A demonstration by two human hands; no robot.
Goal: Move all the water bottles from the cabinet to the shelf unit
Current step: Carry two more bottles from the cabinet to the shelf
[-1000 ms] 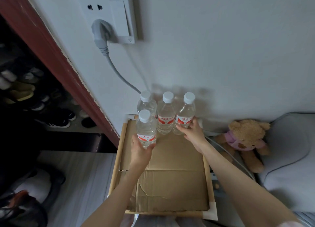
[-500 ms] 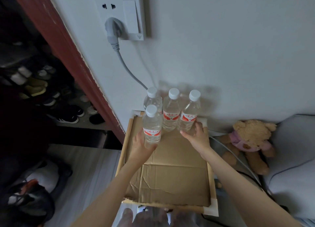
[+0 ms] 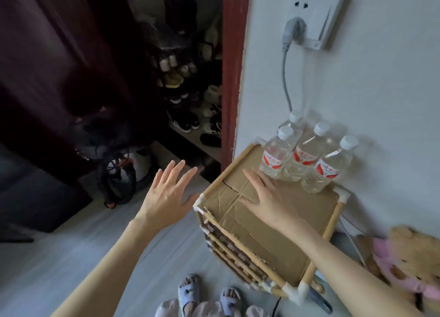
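Four water bottles with white caps and red labels stand upright in a tight cluster at the far corner of the shelf unit, against the white wall; three form the nearer row and the fourth stands behind them, only its cap and shoulder showing. The top of the shelf unit is lined with a sheet of cardboard. The right hand is over the cardboard, palm down, its fingers spread and empty, the tips just short of the nearest bottle; contact with the cardboard cannot be told. The left hand is held over the floor to the left of the shelf unit, clear of its corner, fingers splayed wide and holding nothing, well apart from the bottles. Both hands are thus open. Two feet in pale slippers show at the lower edge. On the wall above the bottles one grey plug sits in a socket plate, its cable hanging down behind the bottles. A stuffed toy lies at the right, beside the shelf unit. Rows of shoes fill the dark opening at left.
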